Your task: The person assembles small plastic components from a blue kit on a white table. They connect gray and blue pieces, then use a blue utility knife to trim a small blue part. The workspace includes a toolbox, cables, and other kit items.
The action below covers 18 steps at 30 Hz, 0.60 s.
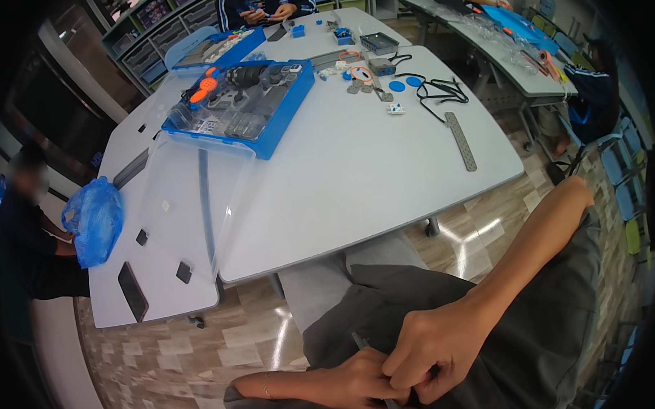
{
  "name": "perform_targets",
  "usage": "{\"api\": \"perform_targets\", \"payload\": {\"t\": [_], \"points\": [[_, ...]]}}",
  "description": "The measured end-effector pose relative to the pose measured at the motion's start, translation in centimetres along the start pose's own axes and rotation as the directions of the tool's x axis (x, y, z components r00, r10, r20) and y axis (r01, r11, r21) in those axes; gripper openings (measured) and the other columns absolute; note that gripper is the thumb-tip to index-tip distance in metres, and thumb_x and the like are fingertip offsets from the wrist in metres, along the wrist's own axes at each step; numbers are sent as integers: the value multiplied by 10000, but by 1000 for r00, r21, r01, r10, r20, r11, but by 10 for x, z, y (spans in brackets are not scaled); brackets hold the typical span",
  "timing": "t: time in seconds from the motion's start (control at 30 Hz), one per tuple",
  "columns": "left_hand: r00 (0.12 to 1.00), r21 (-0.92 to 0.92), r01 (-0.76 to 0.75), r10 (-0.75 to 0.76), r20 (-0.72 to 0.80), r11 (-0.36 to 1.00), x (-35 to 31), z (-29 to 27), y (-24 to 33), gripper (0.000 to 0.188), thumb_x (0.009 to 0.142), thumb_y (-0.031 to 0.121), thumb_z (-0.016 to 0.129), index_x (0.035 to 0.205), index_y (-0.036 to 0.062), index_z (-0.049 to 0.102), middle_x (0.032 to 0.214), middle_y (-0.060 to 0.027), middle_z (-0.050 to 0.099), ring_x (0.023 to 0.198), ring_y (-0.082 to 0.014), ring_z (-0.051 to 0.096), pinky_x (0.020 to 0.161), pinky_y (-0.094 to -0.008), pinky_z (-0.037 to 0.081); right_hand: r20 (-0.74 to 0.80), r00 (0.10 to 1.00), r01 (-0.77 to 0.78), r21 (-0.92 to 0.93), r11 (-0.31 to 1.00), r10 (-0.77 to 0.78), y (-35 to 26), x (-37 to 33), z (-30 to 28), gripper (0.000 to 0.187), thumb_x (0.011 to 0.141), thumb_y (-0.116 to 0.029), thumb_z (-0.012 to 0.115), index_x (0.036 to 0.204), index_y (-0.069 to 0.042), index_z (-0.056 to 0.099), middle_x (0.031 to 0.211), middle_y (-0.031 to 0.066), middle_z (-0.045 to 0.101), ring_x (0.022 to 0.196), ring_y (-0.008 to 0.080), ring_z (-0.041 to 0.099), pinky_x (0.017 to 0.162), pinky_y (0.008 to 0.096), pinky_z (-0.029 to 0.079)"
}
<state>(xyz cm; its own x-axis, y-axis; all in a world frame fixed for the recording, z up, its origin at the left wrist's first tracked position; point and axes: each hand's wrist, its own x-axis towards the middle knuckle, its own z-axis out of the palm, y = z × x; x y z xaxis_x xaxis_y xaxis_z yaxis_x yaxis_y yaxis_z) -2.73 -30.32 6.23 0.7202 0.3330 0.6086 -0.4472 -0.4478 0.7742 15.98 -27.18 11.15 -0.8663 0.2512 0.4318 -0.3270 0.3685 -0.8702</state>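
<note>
Low in the head view, both hands meet in front of my lap. My left hand [353, 382] is closed around a narrow grey strip [360, 340]; one end sticks out above the fingers and another part shows below them. Over it, my right hand [439, 350] has its fingers curled in and pressed against the left hand's fingertips. What sits between the right fingers is hidden. On the white table [384, 181] ahead lie a long grey perforated beam [461, 141], black cables [442, 92] and blue discs [398, 86].
A blue parts box [267, 138] stands left of centre, with a clear plastic lid [197, 187] nearer me. A dark phone [133, 291] lies at the near left. One person handles a blue plastic bag [96, 220]; others sit at the far side and right.
</note>
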Motion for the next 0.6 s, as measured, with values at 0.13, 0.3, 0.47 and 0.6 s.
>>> {"api": "perform_targets", "payload": {"t": [0.13,0.3,0.47,0.6], "points": [[997,-85,45,-50,-58,995,-3,8,-5,227,792,103,803,683,60,608,618,-45,600,536,-200,600,517,-315,458,8,993,-120,108,987,120,2,-9,1,170,759,16,641,643,-28,524,597,36,483,507,200,523,461,330,387],[994,-96,76,-83,-70,992,-4,10,-8,221,773,75,812,684,56,610,621,-38,615,529,-198,610,522,-300,463,1,987,-157,186,970,160,8,-15,2,195,766,9,654,641,-17,507,592,47,494,502,203,509,462,331,376],[988,-156,151,-155,-20,976,-1,-14,-9,200,779,81,811,733,64,617,693,-40,635,611,-198,638,536,-305,447,-66,978,-183,164,969,196,14,-8,-10,249,807,-4,655,637,-36,477,605,38,483,511,144,500,462,307,359],[908,-737,45,-335,-250,674,16,-49,-15,244,830,57,737,700,49,531,614,-61,540,533,-170,502,486,-304,381,-209,877,-333,386,861,433,17,13,-53,247,904,-98,672,719,-45,516,669,-10,519,560,72,488,484,251,343]]}}
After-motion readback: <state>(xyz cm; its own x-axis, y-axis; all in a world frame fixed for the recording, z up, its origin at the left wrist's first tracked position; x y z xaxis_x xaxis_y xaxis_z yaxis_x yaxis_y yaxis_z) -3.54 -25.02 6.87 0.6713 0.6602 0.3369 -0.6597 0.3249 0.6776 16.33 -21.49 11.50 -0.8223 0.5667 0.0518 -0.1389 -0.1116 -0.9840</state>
